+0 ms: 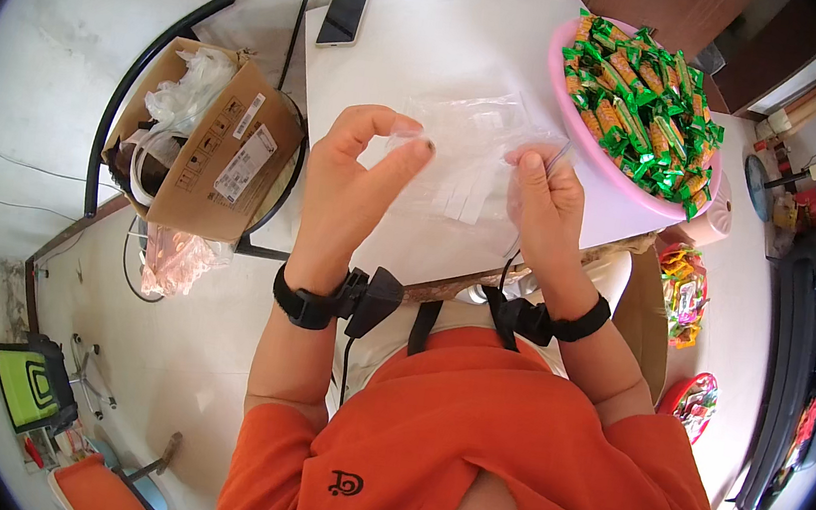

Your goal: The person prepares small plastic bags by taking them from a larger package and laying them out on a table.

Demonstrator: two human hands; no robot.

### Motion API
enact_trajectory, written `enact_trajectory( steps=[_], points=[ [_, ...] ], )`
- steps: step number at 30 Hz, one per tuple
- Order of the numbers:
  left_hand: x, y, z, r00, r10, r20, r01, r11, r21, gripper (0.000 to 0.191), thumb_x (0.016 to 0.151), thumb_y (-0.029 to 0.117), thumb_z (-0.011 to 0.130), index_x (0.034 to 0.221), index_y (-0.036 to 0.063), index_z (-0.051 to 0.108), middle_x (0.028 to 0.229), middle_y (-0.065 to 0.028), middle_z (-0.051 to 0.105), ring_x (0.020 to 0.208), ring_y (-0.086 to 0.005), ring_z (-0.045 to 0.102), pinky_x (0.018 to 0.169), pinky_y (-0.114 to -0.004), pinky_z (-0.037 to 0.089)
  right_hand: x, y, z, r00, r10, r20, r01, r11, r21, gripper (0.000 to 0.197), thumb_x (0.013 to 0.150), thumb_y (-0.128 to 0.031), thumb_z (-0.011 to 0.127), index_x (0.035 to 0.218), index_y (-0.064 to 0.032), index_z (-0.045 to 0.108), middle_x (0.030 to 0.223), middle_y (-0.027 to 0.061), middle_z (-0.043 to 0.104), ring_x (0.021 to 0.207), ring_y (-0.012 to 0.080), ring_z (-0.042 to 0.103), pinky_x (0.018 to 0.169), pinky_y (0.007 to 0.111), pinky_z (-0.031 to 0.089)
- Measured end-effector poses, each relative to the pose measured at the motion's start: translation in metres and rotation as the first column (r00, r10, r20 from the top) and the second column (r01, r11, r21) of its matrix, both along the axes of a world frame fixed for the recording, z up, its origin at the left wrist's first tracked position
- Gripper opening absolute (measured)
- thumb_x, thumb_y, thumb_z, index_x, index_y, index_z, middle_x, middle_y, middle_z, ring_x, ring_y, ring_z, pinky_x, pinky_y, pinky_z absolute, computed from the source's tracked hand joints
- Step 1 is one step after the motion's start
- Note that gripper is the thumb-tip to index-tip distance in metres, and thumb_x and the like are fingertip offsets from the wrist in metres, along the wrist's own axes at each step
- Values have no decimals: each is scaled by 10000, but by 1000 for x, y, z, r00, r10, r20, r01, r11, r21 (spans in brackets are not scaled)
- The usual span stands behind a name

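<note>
Between my two hands a clear plastic bag (pixel 471 175) is stretched above the white tabletop. My left hand (pixel 357 174) pinches the bag's left side between thumb and fingers. At its right side, my right hand (pixel 547 195) grips the bag's edge, the thumb lying over the curled fingers. No contents can be made out in the bag, though the clear film makes its edges hard to follow. To the right of my right hand stands a pink plastic basin (pixel 562 84), heaped with snack sticks in green and yellow wrappers (pixel 639 115).
A smartphone (pixel 343 17) lies at the table's (pixel 432 39) far left corner. Left of the table, an open cardboard box (pixel 201 148) holds plastic bags and sits within a black chair frame (pixel 110 115). Another cardboard box (pixel 638 319) stands below the table's right side.
</note>
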State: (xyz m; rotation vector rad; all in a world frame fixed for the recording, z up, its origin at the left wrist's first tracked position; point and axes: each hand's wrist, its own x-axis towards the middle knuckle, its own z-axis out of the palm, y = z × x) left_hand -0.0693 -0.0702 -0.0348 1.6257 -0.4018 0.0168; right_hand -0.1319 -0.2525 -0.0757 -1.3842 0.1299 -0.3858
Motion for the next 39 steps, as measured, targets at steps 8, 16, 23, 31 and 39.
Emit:
enact_trajectory(
  steps=[8, 16, 23, 31, 39],
  points=[
    [3, 2, -8, 993, -9, -115, -37, 918, -395, 80, 852, 98, 610, 877, 24, 622, 897, -18, 603, 761, -67, 510, 724, -215, 418, -4, -4, -6, 1000, -10, 1, 10, 984, -178, 131, 911, -166, 547, 909, -36, 561, 670, -82, 410, 618, 15, 336, 537, 176, 308],
    [10, 30, -24, 912, 98, -399, -276, 865, -420, 294, 932, 357, 449, 807, 104, 533, 778, -7, 543, 785, -148, 537, 731, -328, 434, -7, -19, 1, 939, -80, 335, 221, 886, -408, 56, 879, -99, 561, 905, -50, 552, 748, 9, 507, 637, 96, 442, 570, 224, 376],
    [-17, 21, -24, 495, -672, -551, 147, 690, -709, 674, 881, 578, 361, 1072, -36, 561, 974, -158, 617, 859, -258, 614, 709, -393, 517, -24, -14, 23, 751, 347, 562, 387, 458, -800, 192, 660, -72, 635, 841, -121, 592, 870, 35, 556, 820, 256, 536, 734, 381, 449],
    [-15, 25, -20, 637, -539, -551, 222, 813, -539, 367, 815, -30, 429, 1169, -59, 523, 1063, -166, 610, 911, -190, 612, 783, -317, 502, -44, -20, 32, 873, 461, 156, 78, 185, -980, 343, 668, -51, 616, 997, -149, 606, 1068, 88, 558, 1086, 291, 506, 983, 412, 353],
    [-26, 3, -4, 656, -578, -485, 511, 813, -278, 368, 829, -29, 415, 1177, -18, 535, 1019, -113, 638, 922, -159, 604, 789, -268, 477, -3, -31, 35, 906, 413, -97, -424, 890, -169, 357, 841, -207, 619, 1127, -13, 530, 1104, 97, 571, 1048, 148, 519, 888, 311, 421]
  ],
)
